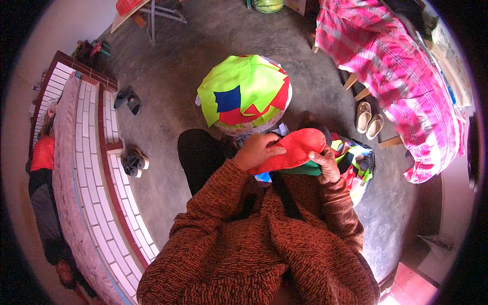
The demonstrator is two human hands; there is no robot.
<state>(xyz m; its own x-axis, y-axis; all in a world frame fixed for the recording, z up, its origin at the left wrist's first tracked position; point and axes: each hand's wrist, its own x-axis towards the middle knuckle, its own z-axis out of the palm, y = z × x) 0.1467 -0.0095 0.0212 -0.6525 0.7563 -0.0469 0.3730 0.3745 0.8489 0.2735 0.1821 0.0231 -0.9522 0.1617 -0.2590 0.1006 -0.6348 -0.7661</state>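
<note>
Above my lap, a red piece of cloth with a rounded end is stretched between my two hands. My left hand grips its left part, the thumb lying across the top. At the right edge, my right hand pinches the cloth with its thumb on top and the fingers mostly hidden below. Dark green cloth shows underneath the red. Just beyond my hands stands a round container heaped with neon yellow cloth, with a blue piece and several red pieces among it.
Right of my knees sits a bag of colourful scraps. Beige shoes lie near a pink plaid-covered piece of furniture on wooden legs. Dark slippers and dark shoes lie beside the white brick ledge. A watermelon is at the back.
</note>
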